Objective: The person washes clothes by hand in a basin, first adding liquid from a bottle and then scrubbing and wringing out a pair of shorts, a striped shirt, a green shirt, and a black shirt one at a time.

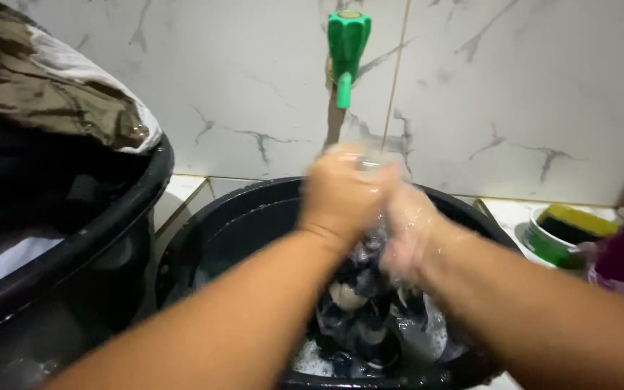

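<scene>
Gripping a wet, dark patterned cloth at frame centre, both hands, left and right, clench its top; it hangs lengthwise down into the round black plastic basin.

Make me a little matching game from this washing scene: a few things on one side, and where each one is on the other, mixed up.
Things:
1. tap
2. sponge
3. wet cloth
4. clothes pile

Places:
A. in the basin, under both hands
B. on the tiled wall, above the hands
C. in the tub at far left
D. in a green dish at right

Pairs: 1-B, 2-D, 3-A, 4-C
</scene>
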